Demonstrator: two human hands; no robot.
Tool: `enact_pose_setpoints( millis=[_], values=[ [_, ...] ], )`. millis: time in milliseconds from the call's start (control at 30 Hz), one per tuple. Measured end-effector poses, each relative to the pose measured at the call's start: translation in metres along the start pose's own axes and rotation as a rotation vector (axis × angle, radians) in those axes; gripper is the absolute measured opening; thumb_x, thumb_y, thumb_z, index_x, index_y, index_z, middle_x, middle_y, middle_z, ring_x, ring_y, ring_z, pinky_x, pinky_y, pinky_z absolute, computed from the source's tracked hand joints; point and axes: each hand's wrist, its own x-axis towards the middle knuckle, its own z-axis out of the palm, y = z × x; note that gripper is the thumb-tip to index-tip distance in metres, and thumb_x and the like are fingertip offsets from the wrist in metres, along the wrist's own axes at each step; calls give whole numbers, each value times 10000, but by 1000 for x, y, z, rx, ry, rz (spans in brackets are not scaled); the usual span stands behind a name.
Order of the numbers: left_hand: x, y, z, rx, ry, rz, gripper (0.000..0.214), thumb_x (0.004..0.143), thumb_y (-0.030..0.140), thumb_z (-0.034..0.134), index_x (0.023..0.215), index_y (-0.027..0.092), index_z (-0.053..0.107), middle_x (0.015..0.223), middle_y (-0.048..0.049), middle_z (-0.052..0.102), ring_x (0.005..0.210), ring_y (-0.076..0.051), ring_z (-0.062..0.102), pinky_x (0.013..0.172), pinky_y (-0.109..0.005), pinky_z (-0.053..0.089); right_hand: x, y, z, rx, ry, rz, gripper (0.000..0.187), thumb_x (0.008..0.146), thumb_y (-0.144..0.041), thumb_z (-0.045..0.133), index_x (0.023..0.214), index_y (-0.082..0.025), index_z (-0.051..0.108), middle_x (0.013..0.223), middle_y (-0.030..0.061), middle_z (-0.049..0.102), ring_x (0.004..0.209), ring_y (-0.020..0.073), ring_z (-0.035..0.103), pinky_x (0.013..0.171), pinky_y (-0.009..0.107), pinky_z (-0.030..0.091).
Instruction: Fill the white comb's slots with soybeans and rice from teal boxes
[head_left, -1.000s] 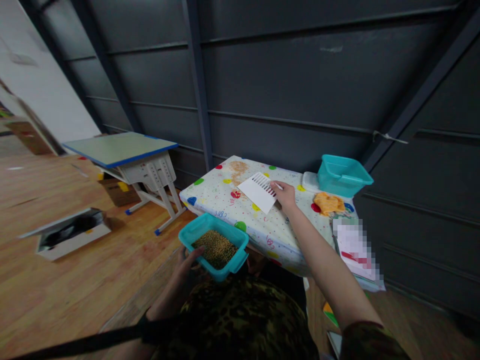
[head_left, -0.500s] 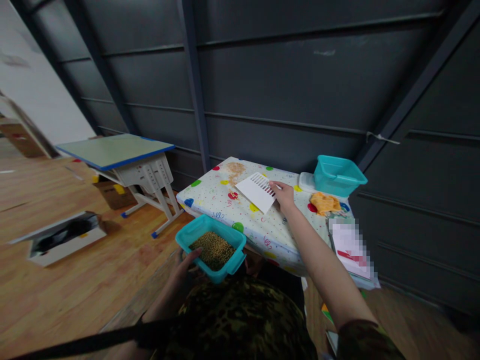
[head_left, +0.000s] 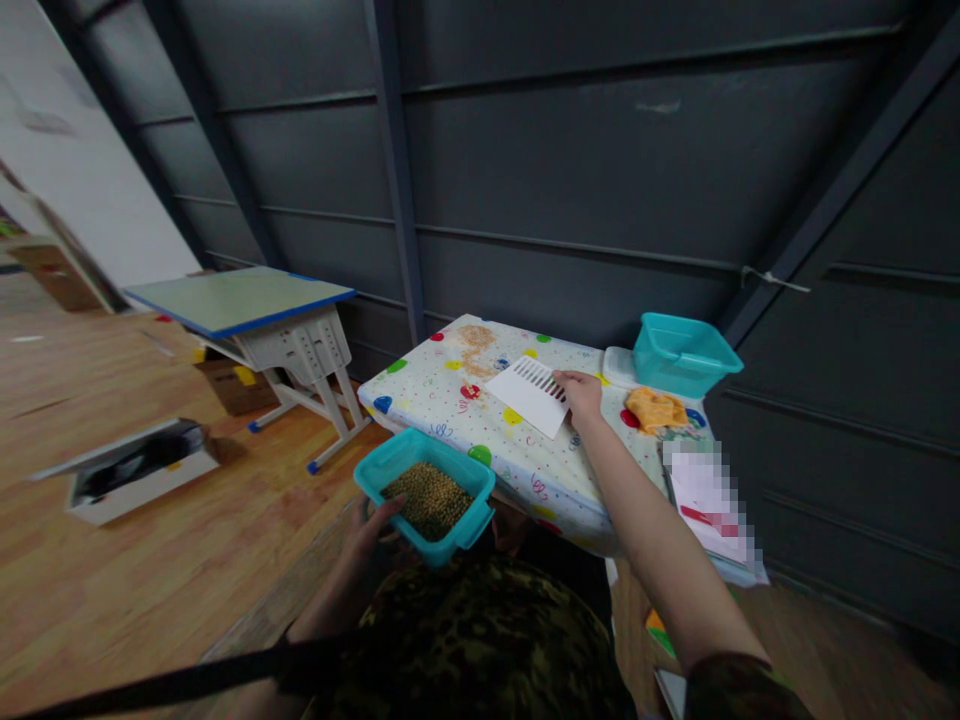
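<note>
My left hand [head_left: 375, 530] grips the near left side of a turquoise plastic container [head_left: 477, 524], its thumb over the rim. Inside lie many small greenish-yellow beans [head_left: 430, 498]. The container is held at the near edge of the table, below its top. My right hand [head_left: 580, 392] is closed on the right edge of a white card [head_left: 528, 404] with a row of dark bars or slots. The card is over the patterned tablecloth [head_left: 420, 400]. Left of it, tan crumbs or grains [head_left: 475, 340] lie scattered on the cloth.
At the table's far right stand a second turquoise container [head_left: 684, 358] and a white lid [head_left: 618, 366]. An orange cloth [head_left: 654, 410] and a booklet [head_left: 709, 500] lie nearer. A school desk [head_left: 247, 300] and an open box [head_left: 139, 475] are to the left; a dark panelled wall rises behind.
My right hand has moved slightly right and nearer with the card, away from the scattered grains. My left hand still holds the container. The view has shifted slightly.
</note>
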Motion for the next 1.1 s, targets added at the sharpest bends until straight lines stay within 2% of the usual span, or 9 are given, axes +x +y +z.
enact_pose_setpoints(
  millis=[100,233,367,533,733,933,1100],
  values=[
    [-1,1,0,33,12,12,771,931,368,804,1592,324,411,820,-13,650,610,-233,699,613,-394,637,0,0,-2,-4,1,22,191,692,-379,765,753,-208,825,679,46,783,718,276,733,680,364,556],
    [0,-1,-2,17,0,5,809,901,393,845,1587,344,420,879,-42,677,660,-267,750,584,-367,624,0,-4,-4,7,16,27,135,672,-349,743,689,-225,793,649,44,764,713,285,717,704,381,549],
    [4,-4,-5,-1,1,5,836,866,406,883,1576,342,447,894,-46,682,668,-272,757,608,-397,641,-2,-7,-6,-18,1,-3,96,655,-322,723,649,-241,774,639,45,759,755,302,727,762,397,545],
    [3,-2,-5,12,-9,13,810,883,408,863,1579,338,456,914,-53,709,681,-265,763,645,-412,652,-8,-7,-3,-17,-57,-43,110,659,-344,725,645,-245,768,630,37,743,734,290,701,764,395,522],
    [-3,0,0,20,-1,21,804,926,375,811,1618,334,404,854,-28,678,648,-256,748,609,-385,637,-7,-8,-3,-13,-48,-57,226,699,-464,776,623,-256,734,599,32,706,734,287,682,766,389,509],
    [-1,0,1,11,7,21,782,907,383,838,1577,326,441,875,-35,682,647,-247,731,617,-392,637,-11,-8,1,-30,-91,-87,215,706,-457,765,648,-252,739,655,50,740,786,295,708,787,390,521],
    [3,-2,0,-2,17,12,816,908,388,831,1602,352,405,890,-29,651,622,-222,691,625,-397,642,-17,-9,6,-26,-149,-112,251,730,-492,776,699,-244,754,698,56,766,815,299,733,789,387,547]
  ],
)
